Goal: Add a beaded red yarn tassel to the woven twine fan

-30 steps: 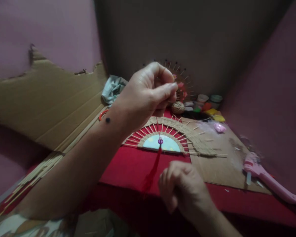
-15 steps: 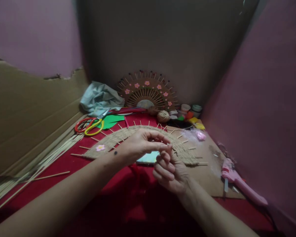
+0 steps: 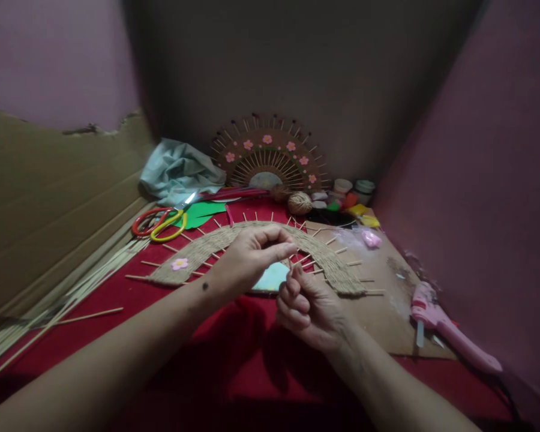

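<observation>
Head view: woven fan (image 3: 317,243) below and just beyond both hands (image 3: 256,255) (image 3: 312,309), fingertips in closed pinches, any held item unclear.

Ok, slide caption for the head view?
Left hand and right hand, both pinching, before a woven fan; pink glue gun at right.

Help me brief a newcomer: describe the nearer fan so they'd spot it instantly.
Start at the red cloth, then the left hand and right hand. They partly hide the nearer fan, a tan woven arch. Only one pink flower shows; the rear fan has several.
</observation>
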`<state>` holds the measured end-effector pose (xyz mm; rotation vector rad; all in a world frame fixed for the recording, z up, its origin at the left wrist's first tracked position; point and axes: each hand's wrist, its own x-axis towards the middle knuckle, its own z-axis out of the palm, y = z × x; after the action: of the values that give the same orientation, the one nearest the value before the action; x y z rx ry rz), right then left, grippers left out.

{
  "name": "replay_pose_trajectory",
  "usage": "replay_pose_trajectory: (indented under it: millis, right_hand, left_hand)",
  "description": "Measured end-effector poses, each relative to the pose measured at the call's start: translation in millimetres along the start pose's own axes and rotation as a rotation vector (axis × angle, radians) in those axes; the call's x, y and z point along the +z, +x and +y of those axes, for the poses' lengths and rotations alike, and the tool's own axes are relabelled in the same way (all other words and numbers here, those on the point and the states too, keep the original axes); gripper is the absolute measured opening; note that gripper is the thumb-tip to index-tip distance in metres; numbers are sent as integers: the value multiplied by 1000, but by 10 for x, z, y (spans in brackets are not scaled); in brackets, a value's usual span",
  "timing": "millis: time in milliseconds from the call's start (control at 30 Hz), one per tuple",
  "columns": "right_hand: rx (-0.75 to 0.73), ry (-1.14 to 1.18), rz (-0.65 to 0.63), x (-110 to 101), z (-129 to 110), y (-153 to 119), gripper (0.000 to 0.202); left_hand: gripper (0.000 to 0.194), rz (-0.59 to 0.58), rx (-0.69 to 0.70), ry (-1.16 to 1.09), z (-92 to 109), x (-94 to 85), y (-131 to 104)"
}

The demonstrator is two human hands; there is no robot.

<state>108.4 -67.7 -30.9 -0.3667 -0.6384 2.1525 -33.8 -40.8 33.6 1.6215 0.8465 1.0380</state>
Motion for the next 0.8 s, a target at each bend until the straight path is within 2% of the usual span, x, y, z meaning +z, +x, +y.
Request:
replay_pose_trajectory:
  millis: [133,300,400,500,633,700,800]
  right_hand:
    - [0,7,5,16,-15,-21,36]
    - [-11,32,0,13,-11,-28,35]
    - [-77,-32,37,16,-11,-27,32]
    - [-309,-252,192,34,-42,-47,22]
    - [-704,-762,458,84,-93,-97,13]
    - [-825,-1036,506,102,-93,-101,19]
    - [-948,-1292,479,101,-77,-82,15]
  left_hand:
    - [21,40,-95,-200,-112,-48,48]
    - [24,-21,-149,-88,-139,-87,37]
    - [23,-56,-157,-48,-120,-95,20]
    - [21,-62,-179,-19,-105,-95,12]
    - [23,-63,-181,74,-96,-84,1]
    - [25,-82,-156,119,-88,-74,-8]
    - [27,-100,-119,142,-69,-54,-22]
